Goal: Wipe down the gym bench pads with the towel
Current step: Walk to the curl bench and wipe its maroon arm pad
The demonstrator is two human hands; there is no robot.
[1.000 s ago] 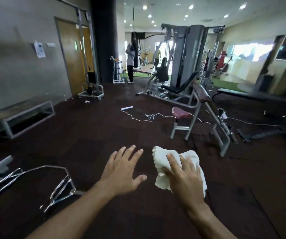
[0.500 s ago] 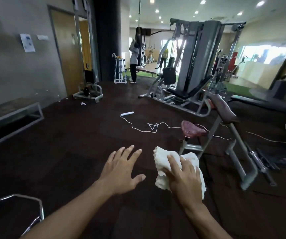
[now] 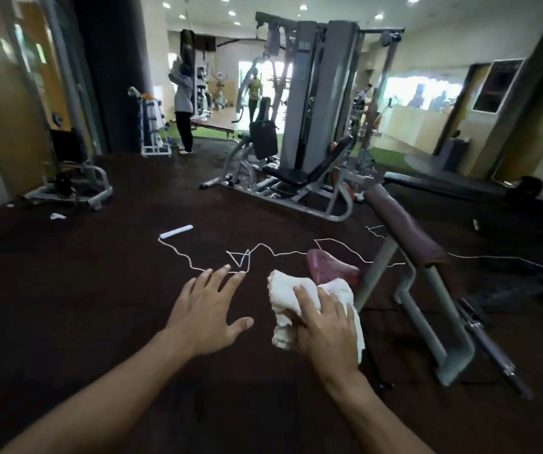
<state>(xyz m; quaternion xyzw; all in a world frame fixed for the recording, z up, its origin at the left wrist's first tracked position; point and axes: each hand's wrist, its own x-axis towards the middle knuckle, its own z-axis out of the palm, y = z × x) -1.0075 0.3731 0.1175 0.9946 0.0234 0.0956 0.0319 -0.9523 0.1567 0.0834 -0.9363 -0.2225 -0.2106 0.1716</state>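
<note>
In the head view, the bench with the maroon pads had come much closer than it was one second before: earlier it stood far ahead in the middle of the room, and now its round seat pad (image 3: 330, 268) was just beyond the fingertips of the right hand (image 3: 324, 326), a little to the right of them. This meant that the person was walking toward the bench, so I judged the approach as almost finished and the wiping as not yet begun. The hands themselves had hardly changed their pose during this time. The right hand gripped the white towel (image 3: 291, 301), with the fingers curled over the bunched cloth, and part of the towel hung below the palm. The towel was near the seat pad but I could not tell if it touched it; it seemed still apart. The long slanted pad (image 3: 404, 227) lay further ahead and to the right of the right hand, higher on the grey frame (image 3: 450, 352). The left hand (image 3: 207, 312) was spread with straight fingers and held nothing, hovering over the dark floor, well apart from the pads. A white cord (image 3: 198, 267) lay on the floor just beyond its fingertips.
</note>
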